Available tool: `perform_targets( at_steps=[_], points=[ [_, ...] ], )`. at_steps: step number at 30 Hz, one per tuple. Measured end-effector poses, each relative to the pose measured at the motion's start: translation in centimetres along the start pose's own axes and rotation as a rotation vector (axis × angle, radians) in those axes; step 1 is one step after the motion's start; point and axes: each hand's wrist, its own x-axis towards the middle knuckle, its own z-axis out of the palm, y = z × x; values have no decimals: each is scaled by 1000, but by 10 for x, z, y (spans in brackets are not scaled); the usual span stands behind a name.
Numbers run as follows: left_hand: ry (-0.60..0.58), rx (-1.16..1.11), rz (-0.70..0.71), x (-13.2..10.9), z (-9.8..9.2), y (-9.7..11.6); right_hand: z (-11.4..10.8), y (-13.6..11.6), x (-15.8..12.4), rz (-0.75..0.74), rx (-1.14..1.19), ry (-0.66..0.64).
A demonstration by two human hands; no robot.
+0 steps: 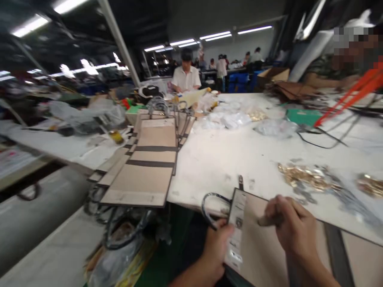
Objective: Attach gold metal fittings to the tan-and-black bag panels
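Note:
A beige bag panel (260,243) with dark edging lies in front of me at the table's near edge. A black cord handle (206,203) loops from its left end, and a small dark strap tab (241,182) sticks up from the top corner. My left hand (217,247) grips that end, thumb on the pale strip (237,227) with metal pieces. Above the panel, my right hand (291,223) is closed; a blunt brownish end pokes out of it, blurred, and I cannot make out what it is.
Several similar bag panels (152,179) are stacked at left, overhanging the table edge with their handles. Gold metal fittings (305,175) lie at right on the white table (215,159). Clear plastic bags (227,117), a green box (303,116) and an orange frame (350,95) are farther back. A person (186,75) works opposite.

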Motion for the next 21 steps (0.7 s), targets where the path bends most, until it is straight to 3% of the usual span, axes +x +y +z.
perform_targets(
  at_steps=[3, 11, 17, 21],
  points=[
    [-18, 11, 10, 5, 9, 4, -3, 5, 2, 77, 97, 62],
    [4, -2, -21, 0, 18, 16, 17, 5, 10, 268, 571, 184],
    [22, -29, -64, 0, 20, 17, 33, 11, 6, 276, 588, 150],
    [29, -34, -79, -1, 21, 19, 43, 13, -5, 127, 449, 33]
  ],
)
